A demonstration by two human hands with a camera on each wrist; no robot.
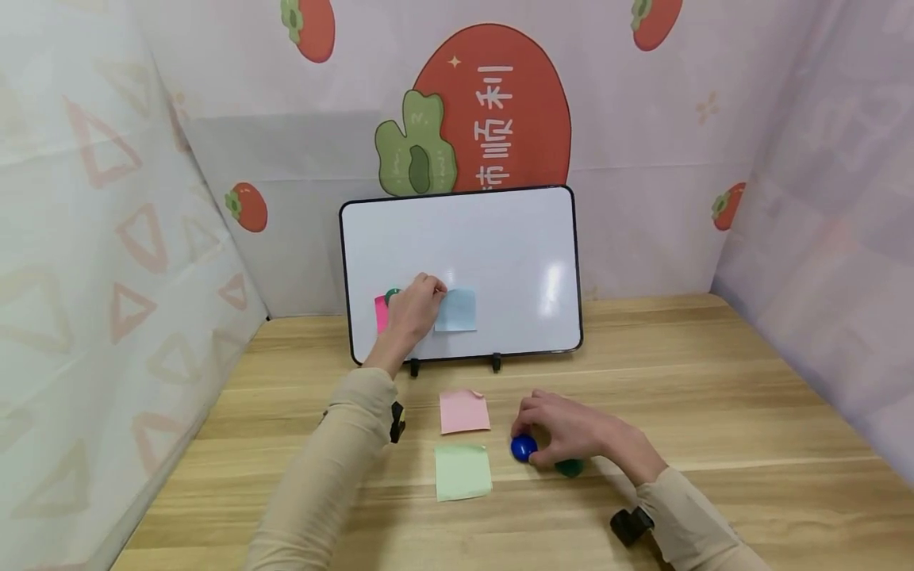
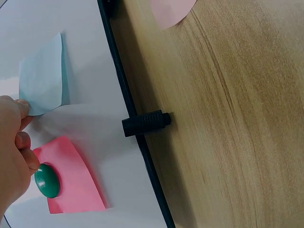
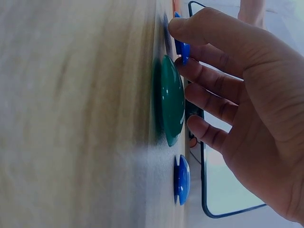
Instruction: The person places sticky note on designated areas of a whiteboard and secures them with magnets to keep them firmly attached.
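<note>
On the whiteboard (image 1: 514, 262), my left hand (image 1: 417, 305) pinches a corner of a light blue sticky note (image 1: 458, 311) between thumb and finger. The note's free edge stands slightly off the board in the left wrist view. Beside that hand, a green round magnet (image 2: 46, 181) sits on a pink sticky note (image 2: 76, 185) on the board. Down at the table, my right hand (image 1: 567, 428) grips a blue round magnet (image 1: 524, 448) by its edges with thumb and fingers. A green magnet (image 3: 172, 100) and another blue magnet (image 3: 183, 180) lie beneath and beside this hand.
A pale pink sticky note (image 1: 464, 412) and a pale green sticky note (image 1: 462, 473) lie on the wooden table (image 1: 714, 381) between the arms. Black stand clips (image 2: 145, 123) hold the board's lower edge. Printed cloth (image 1: 643, 159) hangs behind and at the sides.
</note>
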